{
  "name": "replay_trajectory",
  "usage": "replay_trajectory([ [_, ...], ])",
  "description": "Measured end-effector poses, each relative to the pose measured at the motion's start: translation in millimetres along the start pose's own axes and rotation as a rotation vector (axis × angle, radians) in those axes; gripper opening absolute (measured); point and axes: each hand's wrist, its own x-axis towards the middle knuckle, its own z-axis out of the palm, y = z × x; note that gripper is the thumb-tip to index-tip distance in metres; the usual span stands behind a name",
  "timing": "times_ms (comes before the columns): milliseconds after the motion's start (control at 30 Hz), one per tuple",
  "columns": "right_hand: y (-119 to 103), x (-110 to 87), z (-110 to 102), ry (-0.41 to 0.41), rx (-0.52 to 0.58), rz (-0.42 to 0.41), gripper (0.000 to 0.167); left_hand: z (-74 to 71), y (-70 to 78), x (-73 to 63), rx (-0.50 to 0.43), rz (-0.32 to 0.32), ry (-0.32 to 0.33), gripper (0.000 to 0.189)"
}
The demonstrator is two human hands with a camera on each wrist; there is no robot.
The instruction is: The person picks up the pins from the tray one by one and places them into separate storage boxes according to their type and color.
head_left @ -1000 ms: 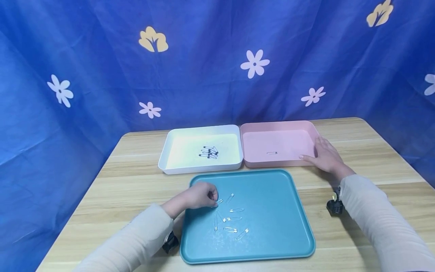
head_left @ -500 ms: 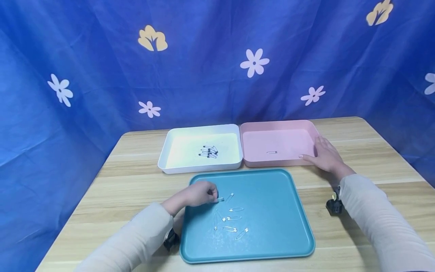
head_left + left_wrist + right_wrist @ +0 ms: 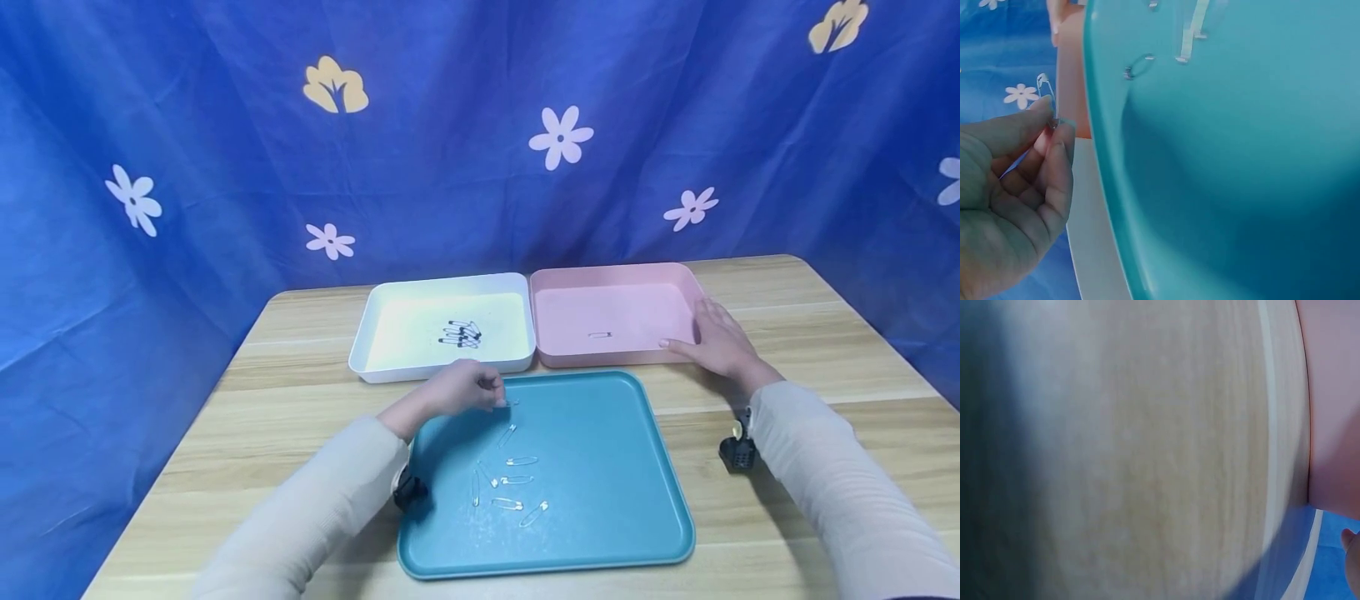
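Observation:
My left hand (image 3: 463,388) pinches a silver safety pin (image 3: 1043,80) between thumb and forefinger, above the far left part of the teal tray (image 3: 600,517). In the head view that pin juts out to the right of the fingertips. Several more silver safety pins (image 3: 507,504) lie scattered on the teal tray. My right hand (image 3: 723,342) rests at the near right corner of the pink tray (image 3: 585,360), thumb along the front rim and fingers at the side. One safety pin (image 3: 600,335) lies in the pink tray.
A white tray (image 3: 397,377) stands left of the pink one and holds a small heap of black-headed safety pins (image 3: 461,335). Both stand behind the teal tray on a wooden table (image 3: 300,400). A blue flowered curtain (image 3: 450,183) hangs behind.
My left hand has lifted a safety pin off the teal tray and moved it away from me and slightly right, toward the tray's far edge. My right hand has stayed in place.

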Motion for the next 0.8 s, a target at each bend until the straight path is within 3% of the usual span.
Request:
replay_trajectory([
  [500,3,-0.6,-1,0.021,-0.022,0.002,0.102,4.2,24.4,79.9,-0.269,-0.072,0.146,0.004],
  [700,0,-0.1,-1,0.037,-0.015,-0.005,0.101,13.6,30.9,109.3,-0.446,-0.092,0.215,0.007],
  [800,-1,-0.8,0,0.037,-0.020,-0.003,0.102,20.2,32.1,122.4,-0.467,-0.108,0.235,0.008],
])
